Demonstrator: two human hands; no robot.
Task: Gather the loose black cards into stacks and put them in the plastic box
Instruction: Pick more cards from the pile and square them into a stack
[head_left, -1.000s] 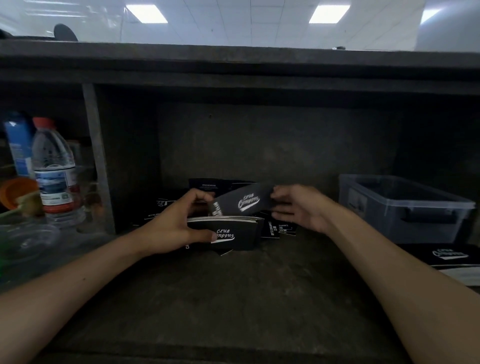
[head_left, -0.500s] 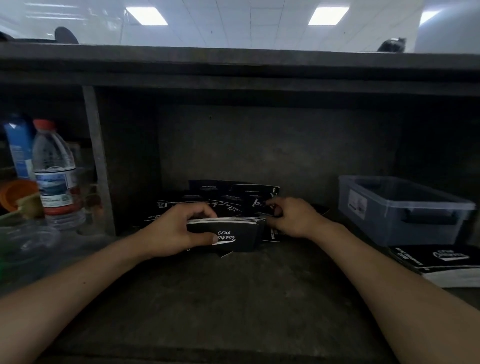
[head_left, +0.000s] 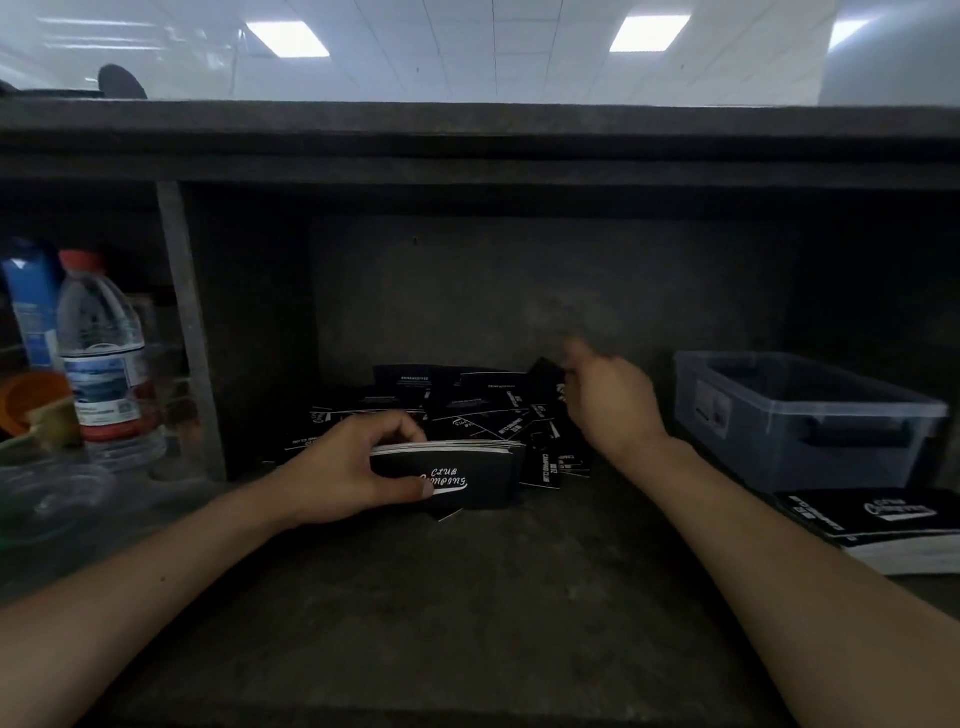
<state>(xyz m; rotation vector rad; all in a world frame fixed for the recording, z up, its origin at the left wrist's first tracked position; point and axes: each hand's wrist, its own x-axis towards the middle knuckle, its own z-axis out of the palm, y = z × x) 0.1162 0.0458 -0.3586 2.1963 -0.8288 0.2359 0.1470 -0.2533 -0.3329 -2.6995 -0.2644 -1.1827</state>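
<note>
Left hand (head_left: 353, 467) grips a gathered stack (head_left: 462, 475) of black cards, thumb across the printed face and fingers curled over the white top edges, with the stack standing on its long edge on the shelf (head_left: 467, 597). Right hand (head_left: 610, 402) is raised just beside it, fingers curled and apparently pinching a single card (head_left: 545, 376); blur smears the fingertips.

More loose cards (head_left: 467, 410) lie overlapped in a heap behind the stack, against the back wall. They look like thin, light, smooth card stock, so I judge they will slide over one another and fan out unless squeezed. The stack is best held across its short sides with edges squared, and singles lifted by a corner.

A plastic box (head_left: 779, 447), lidless, sits well apart to the right on the same shelf, with another finished pile (head_left: 883, 525) in front of it. The shelf is dark, matt and dim under a low overhang. A water bottle (head_left: 104, 364) stands in the left compartment, and ceiling lights show above.
</note>
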